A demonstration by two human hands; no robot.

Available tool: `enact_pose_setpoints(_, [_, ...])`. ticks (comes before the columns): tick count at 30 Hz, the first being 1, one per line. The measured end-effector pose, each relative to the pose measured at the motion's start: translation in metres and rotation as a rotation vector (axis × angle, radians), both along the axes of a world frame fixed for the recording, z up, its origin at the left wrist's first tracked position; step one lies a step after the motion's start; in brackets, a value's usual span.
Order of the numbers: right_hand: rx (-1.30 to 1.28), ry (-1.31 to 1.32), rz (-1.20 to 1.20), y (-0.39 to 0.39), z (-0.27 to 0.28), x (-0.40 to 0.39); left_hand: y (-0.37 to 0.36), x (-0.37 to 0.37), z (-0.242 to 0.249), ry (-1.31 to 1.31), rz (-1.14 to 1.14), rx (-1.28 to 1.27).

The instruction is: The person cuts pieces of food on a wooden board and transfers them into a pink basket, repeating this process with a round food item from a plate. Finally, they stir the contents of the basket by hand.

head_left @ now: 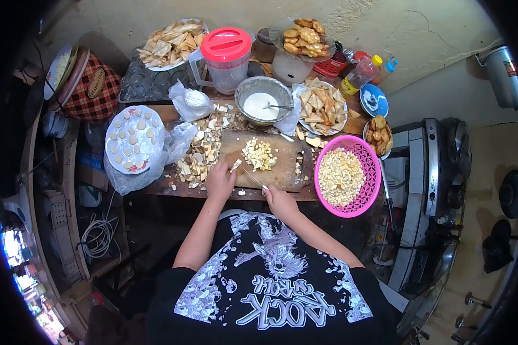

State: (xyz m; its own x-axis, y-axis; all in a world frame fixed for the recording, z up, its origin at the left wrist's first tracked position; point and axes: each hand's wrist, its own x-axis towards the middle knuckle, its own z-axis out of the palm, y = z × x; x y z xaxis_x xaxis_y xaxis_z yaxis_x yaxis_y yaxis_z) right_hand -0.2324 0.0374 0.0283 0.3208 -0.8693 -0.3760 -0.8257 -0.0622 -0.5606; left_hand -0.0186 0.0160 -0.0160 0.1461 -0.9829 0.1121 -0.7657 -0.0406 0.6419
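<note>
Your left hand (219, 183), at the centre of the frame, is closed on a pale piece (236, 165) between its fingertips, above the lower left part of the board (282, 174). Your right hand (280, 202), lower and to the right, is wrapped around the handle of the knife (254, 178). The blade points up and left toward the piece; whether its tip touches cannot be told.

Diced pieces (259, 154) lie in a heap on the board, just above and right of the piece. Peels (200, 150) cover the surface along the board's left side. The pink basket (349, 214), right of centre, contains more pale dice (341, 177). Above the board, the bowl (264, 121) contains white liquid (261, 106) and a spoon (281, 107). At left of the frame, the plate (121, 153) bears small pale discs (133, 139).
</note>
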Motion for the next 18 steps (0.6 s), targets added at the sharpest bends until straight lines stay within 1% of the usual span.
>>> enact_pose_setpoints(3, [0.019, 0.012, 0.013, -0.001, 0.001, 0.002, 0.000, -0.003, 0.004, -0.004, 0.002, -0.072])
enact_pose_setpoints(6, [0.005, 0.002, 0.021, -0.001, -0.002, 0.005, 0.000, -0.002, 0.000, -0.011, 0.002, -0.043])
enact_pose_setpoints(9, [0.050, 0.023, 0.011, -0.002, -0.015, 0.013, -0.001, -0.002, 0.000, -0.002, -0.002, -0.054])
enact_pose_setpoints(11, [0.035, 0.021, 0.014, -0.001, -0.020, 0.014, -0.001, -0.002, 0.001, -0.002, 0.003, -0.061])
enact_pose_setpoints(14, [0.034, 0.033, 0.013, -0.001, -0.020, 0.015, -0.001, -0.004, -0.001, 0.002, 0.016, -0.054])
enact_pose_setpoints(18, [0.067, 0.041, 0.006, -0.007, -0.006, 0.020, 0.000, -0.005, 0.002, 0.023, 0.030, -0.020])
